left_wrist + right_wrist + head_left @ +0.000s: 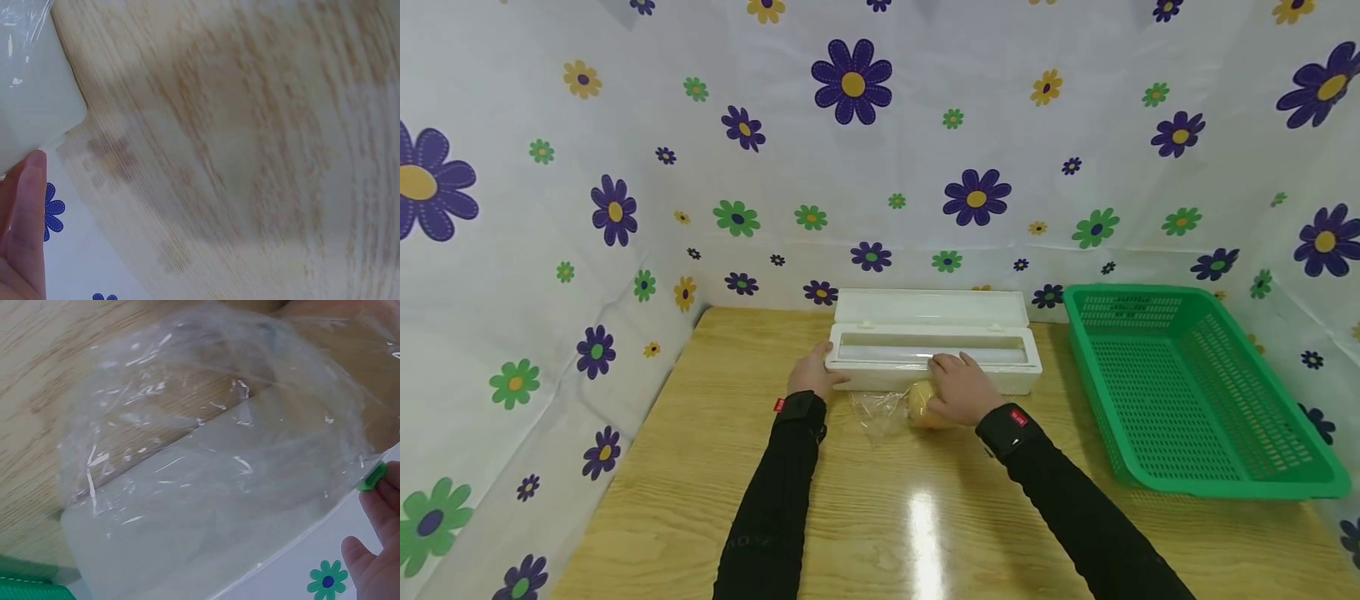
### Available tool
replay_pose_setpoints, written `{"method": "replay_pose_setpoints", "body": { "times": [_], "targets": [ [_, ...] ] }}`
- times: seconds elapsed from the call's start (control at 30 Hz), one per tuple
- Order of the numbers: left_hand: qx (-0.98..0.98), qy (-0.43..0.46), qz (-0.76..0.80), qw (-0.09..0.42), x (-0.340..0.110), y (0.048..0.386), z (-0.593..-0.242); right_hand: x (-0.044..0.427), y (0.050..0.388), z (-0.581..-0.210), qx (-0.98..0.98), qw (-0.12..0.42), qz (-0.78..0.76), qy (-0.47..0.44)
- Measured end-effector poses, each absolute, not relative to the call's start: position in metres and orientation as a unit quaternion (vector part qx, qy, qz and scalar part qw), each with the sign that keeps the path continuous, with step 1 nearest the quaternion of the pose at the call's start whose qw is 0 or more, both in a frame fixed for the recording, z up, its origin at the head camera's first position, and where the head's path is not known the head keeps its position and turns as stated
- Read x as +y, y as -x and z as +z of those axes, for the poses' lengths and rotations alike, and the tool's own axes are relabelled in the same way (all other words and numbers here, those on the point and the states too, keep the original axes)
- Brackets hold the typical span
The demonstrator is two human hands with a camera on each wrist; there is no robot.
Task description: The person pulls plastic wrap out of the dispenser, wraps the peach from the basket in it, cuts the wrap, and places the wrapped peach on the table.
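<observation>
A white cling film dispenser (934,379) stands at the back of the table, its lid (931,307) raised and a film roll (887,352) inside. My left hand (812,372) grips its left end; in the left wrist view a finger (28,206) lies against the corner. At the front rim my right hand (964,390) pinches a small green slide cutter (373,477). Clear cling film (880,410) hangs over the dispenser's front down to the table. A rounded yellow item (919,407) sits in front, partly hidden by my right hand; its kind is unclear.
To the right, a green plastic basket (1172,408) stands on the wooden table (715,433). Behind and at the sides hangs a white flowered sheet (910,158), close to the raised lid. Bare wood lies in front of both arms.
</observation>
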State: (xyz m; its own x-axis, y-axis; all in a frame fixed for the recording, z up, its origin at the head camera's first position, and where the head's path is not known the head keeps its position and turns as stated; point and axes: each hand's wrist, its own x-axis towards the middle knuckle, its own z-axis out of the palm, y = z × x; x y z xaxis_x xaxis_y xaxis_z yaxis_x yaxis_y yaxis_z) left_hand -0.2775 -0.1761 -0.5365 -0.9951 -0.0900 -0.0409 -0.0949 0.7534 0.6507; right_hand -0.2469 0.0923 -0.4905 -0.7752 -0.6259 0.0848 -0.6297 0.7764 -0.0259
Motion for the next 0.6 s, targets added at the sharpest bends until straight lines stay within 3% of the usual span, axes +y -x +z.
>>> {"method": "replay_pose_setpoints", "body": {
  "times": [0.6],
  "targets": [
    [0.934, 0.052, 0.354, 0.012, -0.173, 0.273, -0.524, 0.155, 0.238, -0.498, -0.952, 0.055, 0.081, -0.290]
  ]
}}
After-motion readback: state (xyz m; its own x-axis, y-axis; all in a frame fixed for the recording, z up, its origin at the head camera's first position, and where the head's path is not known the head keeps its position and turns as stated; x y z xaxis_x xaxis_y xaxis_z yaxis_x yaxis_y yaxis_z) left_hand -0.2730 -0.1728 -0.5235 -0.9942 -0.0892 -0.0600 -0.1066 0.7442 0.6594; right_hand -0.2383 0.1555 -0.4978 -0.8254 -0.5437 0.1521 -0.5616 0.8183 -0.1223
